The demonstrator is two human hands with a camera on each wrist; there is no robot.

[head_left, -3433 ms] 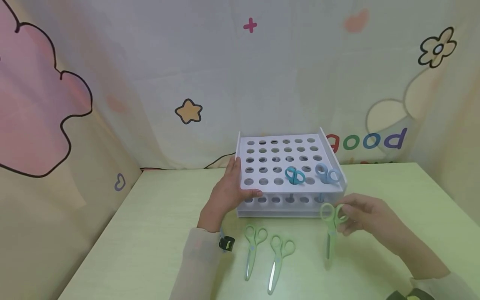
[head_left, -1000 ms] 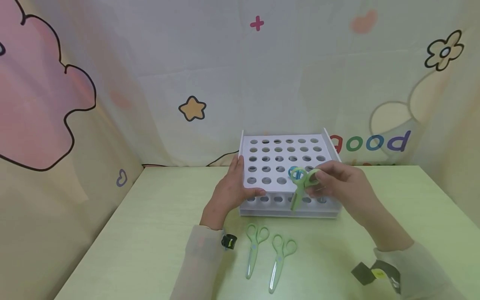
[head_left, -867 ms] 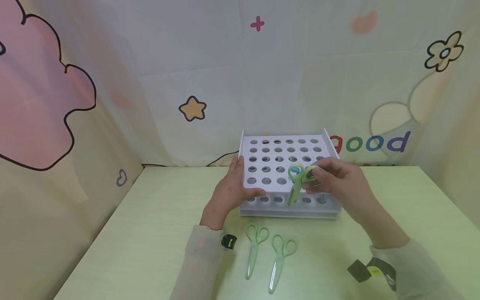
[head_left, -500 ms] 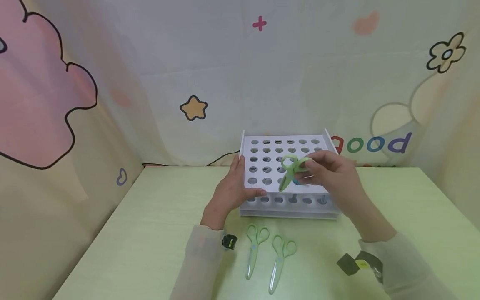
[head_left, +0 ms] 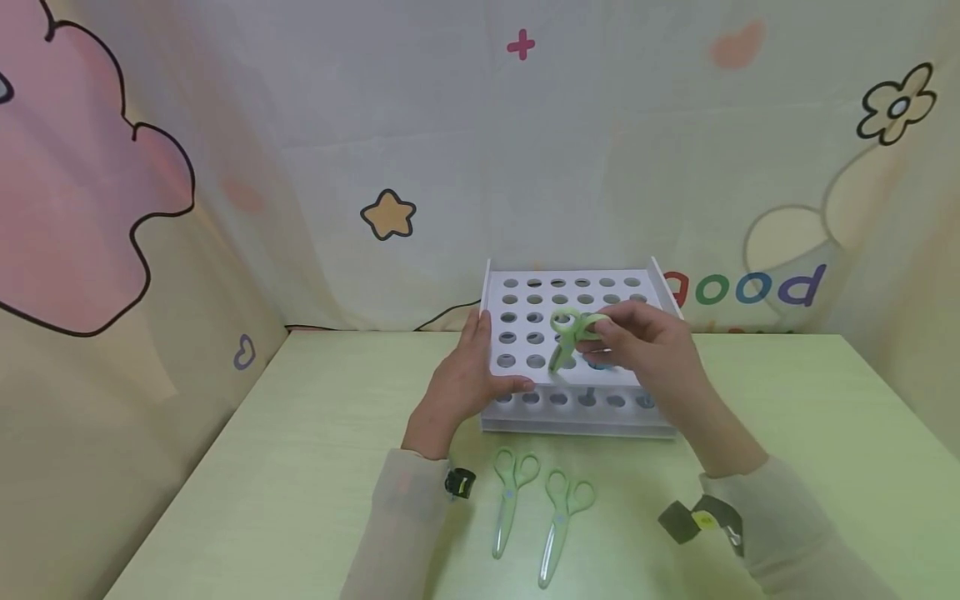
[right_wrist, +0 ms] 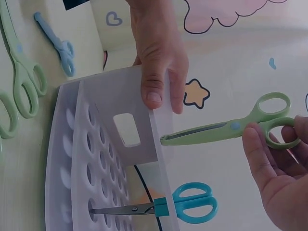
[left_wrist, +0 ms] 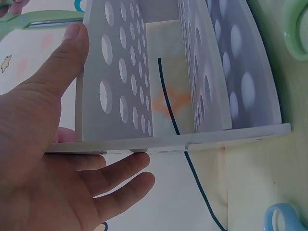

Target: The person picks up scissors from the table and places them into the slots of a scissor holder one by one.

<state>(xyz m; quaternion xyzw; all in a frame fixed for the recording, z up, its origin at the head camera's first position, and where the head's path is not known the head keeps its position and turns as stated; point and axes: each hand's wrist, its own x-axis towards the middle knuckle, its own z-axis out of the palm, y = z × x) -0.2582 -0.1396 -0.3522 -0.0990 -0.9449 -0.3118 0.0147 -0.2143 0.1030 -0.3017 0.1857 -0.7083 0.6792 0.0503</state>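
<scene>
My left hand (head_left: 465, 379) grips the left side of a white perforated rack (head_left: 516, 318), thumb on the top plate's front edge and fingers outside the side wall. Between thumb and fingers, my right hand (head_left: 654, 350) pinches a handle loop of green scissors (head_left: 564, 348). They tilt tip-down over the rack's front part; in the right wrist view their tip is close to the top plate, contact unclear. Teal scissors (right_wrist: 192, 204) stand in a front-row hole, mostly covered by my right hand in the head view. That hand also hides the light-blue scissors' handles at the right.
Two green scissors, one left (head_left: 507, 500) and one right (head_left: 557, 533), lie on the table (head_left: 300, 467) before the rack. Light-blue scissors (right_wrist: 57, 44) lie farther left in the right wrist view. A patterned curtain (head_left: 420, 108) hangs behind the rack.
My right hand has lifted the green scissors from in front of the rack and moved them left and back over its top, tilting them. My left hand keeps its hold on the rack.
</scene>
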